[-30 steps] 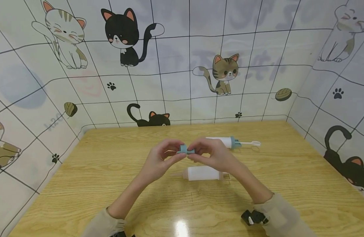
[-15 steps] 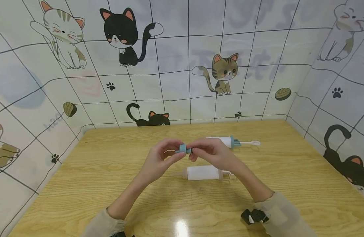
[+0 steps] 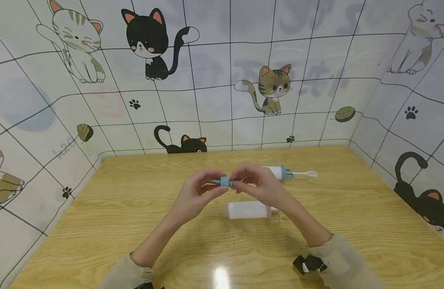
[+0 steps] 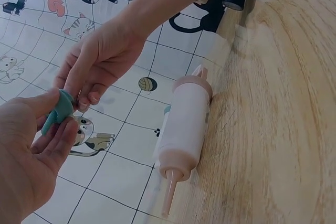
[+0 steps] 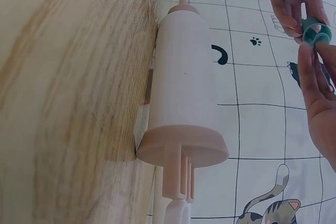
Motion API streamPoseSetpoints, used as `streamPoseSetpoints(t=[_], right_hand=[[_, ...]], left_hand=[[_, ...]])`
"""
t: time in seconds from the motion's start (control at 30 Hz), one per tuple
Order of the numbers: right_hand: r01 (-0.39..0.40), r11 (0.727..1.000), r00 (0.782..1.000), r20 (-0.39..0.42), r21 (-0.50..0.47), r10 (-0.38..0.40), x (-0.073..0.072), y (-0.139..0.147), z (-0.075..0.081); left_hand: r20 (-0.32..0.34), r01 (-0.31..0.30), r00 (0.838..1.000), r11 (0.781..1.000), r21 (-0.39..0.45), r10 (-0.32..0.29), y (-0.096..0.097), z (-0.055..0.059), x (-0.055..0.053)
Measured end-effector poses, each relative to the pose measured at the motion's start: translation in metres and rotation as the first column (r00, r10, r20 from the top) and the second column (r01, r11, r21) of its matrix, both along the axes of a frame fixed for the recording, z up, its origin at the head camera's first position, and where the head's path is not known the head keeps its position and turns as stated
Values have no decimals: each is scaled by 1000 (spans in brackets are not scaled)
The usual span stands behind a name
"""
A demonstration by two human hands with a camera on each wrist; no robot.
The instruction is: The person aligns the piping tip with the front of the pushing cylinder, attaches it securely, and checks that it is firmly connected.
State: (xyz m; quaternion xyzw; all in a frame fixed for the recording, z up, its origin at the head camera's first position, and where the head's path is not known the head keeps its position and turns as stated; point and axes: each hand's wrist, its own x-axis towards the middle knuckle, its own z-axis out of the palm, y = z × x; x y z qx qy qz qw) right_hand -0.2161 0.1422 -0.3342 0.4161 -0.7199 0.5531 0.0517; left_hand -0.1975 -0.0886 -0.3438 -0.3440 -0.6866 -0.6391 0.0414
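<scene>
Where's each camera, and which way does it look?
Head: on the person's head, looking forward and down at the table; left hand, right hand and both arms show.
Left wrist: on the left wrist, looking along the hand at a teal piece; both hands show.
Right wrist: on the right wrist, looking past a pink-ended bottle; both hands show.
Shared: both wrist views show that bottle and teal piece.

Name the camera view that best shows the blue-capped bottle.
The head view: the blue-capped bottle shows its cap and white loop wand, though the right hand hides its other end. Left wrist: just a sliver behind the beige-capped bottle. Right wrist: not surely identifiable.
</scene>
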Motion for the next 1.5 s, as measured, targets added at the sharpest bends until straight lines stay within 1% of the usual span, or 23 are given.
streamPoseSetpoints(t=[0.07,0.13,0.33,0.43,0.6,0.87,1.0,1.17,1.4,1.5], right_hand=[[34,999,999,-18,12,-34,1,-1,1],[43,999,999,-28,6,-43,1,-1,0],[23,999,999,-38,-42,-25,-1,-2,-2],[18,998,999,-44,-58,-21,-1,-2,-3],[10,997,997,-74,-71,-15,-2,-3,-5],[29,995,994,-104,-100,-39,0,-6,-8],[47,992,991,-116,-113,-60,0,-7,-9],[66,991,991,-109,-121,-79,1,-8,-11],[110,989,990,-72,-100,-117,4,-8,-8],[119,989,990,-65,-89,-125,5,-8,-8]], left_hand=[[2,11,1000,1000,7,-11,1,0,1],[6,22,1000,1000,15,-22,2,1,1],[3,41,999,998,39,-42,4,1,2],[14,43,999,998,40,-43,5,1,2],[21,46,999,998,45,-47,5,1,4],[33,47,998,997,66,-50,6,-1,5],[26,42,999,997,71,-44,7,-1,5],[25,37,999,996,78,-39,7,-1,5],[59,37,997,996,82,-42,8,-2,8],[59,29,998,997,71,-33,9,-2,9]])
